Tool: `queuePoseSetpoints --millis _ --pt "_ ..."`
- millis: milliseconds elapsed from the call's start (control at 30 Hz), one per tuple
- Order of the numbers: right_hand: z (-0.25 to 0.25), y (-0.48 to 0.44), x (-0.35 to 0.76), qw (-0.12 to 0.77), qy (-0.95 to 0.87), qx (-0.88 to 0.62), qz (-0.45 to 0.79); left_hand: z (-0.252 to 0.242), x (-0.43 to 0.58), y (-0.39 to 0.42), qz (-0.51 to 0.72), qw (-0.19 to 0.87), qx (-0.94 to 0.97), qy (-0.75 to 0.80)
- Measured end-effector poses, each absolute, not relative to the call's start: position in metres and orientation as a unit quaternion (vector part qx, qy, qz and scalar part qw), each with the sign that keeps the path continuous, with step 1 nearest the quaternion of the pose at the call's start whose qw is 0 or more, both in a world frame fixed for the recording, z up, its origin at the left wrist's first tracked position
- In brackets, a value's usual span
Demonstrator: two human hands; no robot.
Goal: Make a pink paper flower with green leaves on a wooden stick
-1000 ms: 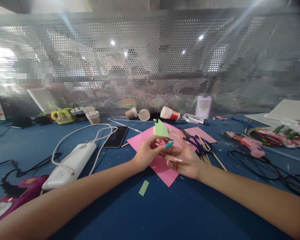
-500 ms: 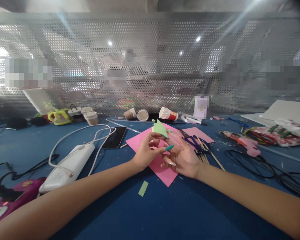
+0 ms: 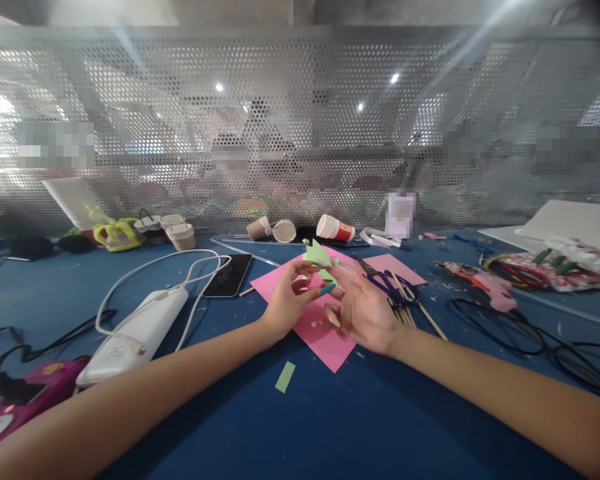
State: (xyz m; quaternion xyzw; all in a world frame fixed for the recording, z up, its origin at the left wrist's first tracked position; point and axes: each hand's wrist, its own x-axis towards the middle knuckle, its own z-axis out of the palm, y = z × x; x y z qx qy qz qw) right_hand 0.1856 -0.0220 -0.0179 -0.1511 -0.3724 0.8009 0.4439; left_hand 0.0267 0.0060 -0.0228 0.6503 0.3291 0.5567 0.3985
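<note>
My left hand (image 3: 286,301) has its thumb and fingers curled together above pink paper, long green nails showing. Whatever those fingertips hold is too small to make out; pink shows between them. Palm turned up, my right hand (image 3: 371,315) meets them with its fingertips, its lower fingers bent; what it pinches is hidden. Beneath both hands lies a pink paper sheet (image 3: 333,343). Just behind the fingers is a cut green paper piece (image 3: 316,251). A small green paper strip (image 3: 285,377) lies nearer me on the blue table (image 3: 300,433).
Dark-handled scissors (image 3: 393,288) and wooden sticks (image 3: 433,320) lie right of my hands. Further right is a pink glue gun (image 3: 497,290) with a black cord. To the left are a phone (image 3: 229,275), a white power bank (image 3: 135,333) and cable. Paper cups (image 3: 334,228) line the back.
My left fingers have shifted slightly, the thumb a little to the left. My right hand's lower fingers have curled in more. The things on the table have stayed put.
</note>
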Motion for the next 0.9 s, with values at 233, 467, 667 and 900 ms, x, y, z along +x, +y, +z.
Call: queuePoseSetpoints --millis 233,467,667,900 --pt "-0.0195 -0.0209 0.1818 0.471 -0.367 -0.197 0.777 -0.0214 0.0271 0.0045 0.553 0.443 0.631 0.317" --pt "-0.0219 -0.0196 0.1828 0.483 -0.370 -0.168 0.776 -0.0235 0.0249 0.0059 0.556 0.431 0.637 0.315" --pt "-0.0237 -0.0170 0.1869 0.474 -0.352 -0.175 0.788 -0.0194 0.0206 0.0046 0.506 0.525 0.611 0.309" --pt "-0.0271 -0.0176 0.1878 0.486 -0.367 -0.193 0.769 -0.0202 0.0188 0.0083 0.500 0.531 0.606 0.317"
